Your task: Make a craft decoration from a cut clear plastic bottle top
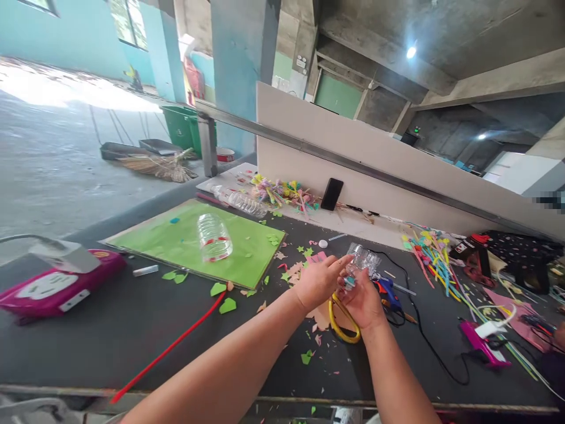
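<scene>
My left hand (318, 284) and my right hand (365, 301) meet over the front middle of the table. Between their bent fingers is a clear plastic piece (348, 281) with a bluish spot, mostly covered by the hands. Yellow-handled scissors (345, 323) show just below; their blades are hidden, and whether the right hand touches them I cannot tell. Behind my fingers lies crumpled clear plastic (364, 259). A blue glue gun (390, 293) rests to the right of my right hand. Pink and green paper scraps (228, 305) are scattered around.
On the left, a cut clear bottle (213, 238) stands on a green sheet (152, 242), near a magenta power strip (57, 288). A red pipe cleaner (170, 347) crosses the front left. A phone (332, 194) leans against the back panel. Colourful stems (435, 262) and another power strip (484, 344) lie right.
</scene>
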### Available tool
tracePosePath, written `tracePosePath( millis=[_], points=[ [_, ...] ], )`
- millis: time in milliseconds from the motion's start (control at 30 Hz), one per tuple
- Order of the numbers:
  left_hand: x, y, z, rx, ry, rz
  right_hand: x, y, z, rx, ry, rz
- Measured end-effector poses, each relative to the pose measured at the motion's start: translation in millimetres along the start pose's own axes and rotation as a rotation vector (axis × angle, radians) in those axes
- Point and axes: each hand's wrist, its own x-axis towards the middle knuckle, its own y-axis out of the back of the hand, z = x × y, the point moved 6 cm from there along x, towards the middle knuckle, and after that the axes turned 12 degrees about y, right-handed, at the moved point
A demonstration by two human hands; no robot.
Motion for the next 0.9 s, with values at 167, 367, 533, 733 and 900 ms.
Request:
tracePosePath(
  millis=[167,367,533,733,900],
  points=[
    [16.4,-11.6,-50.5,-0.621,0.335,0.194,-0.6,-5.0,-2.4,-0.024,0.029,-0.028],
    [26.9,-38.5,-82.3,-0.836,0.55,0.164,-8.1,-24.5,-12.7,0.081,0.063,-0.17],
    [23.7,-40.6,-81.8,-0.849,0.549,0.156,-13.4,-26.4,-18.7,0.112,0.08,-0.191],
    [22.5,-39.3,-78.0,-0.795,0.5,0.164,-16.2,-22.5,-18.4,0.125,0.053,-0.27],
    [21.5,-33.2,-76.2,-0.77,0.492,0.172,-22.9,-23.5,-16.4,0.113,0.006,-0.405]
  ],
)
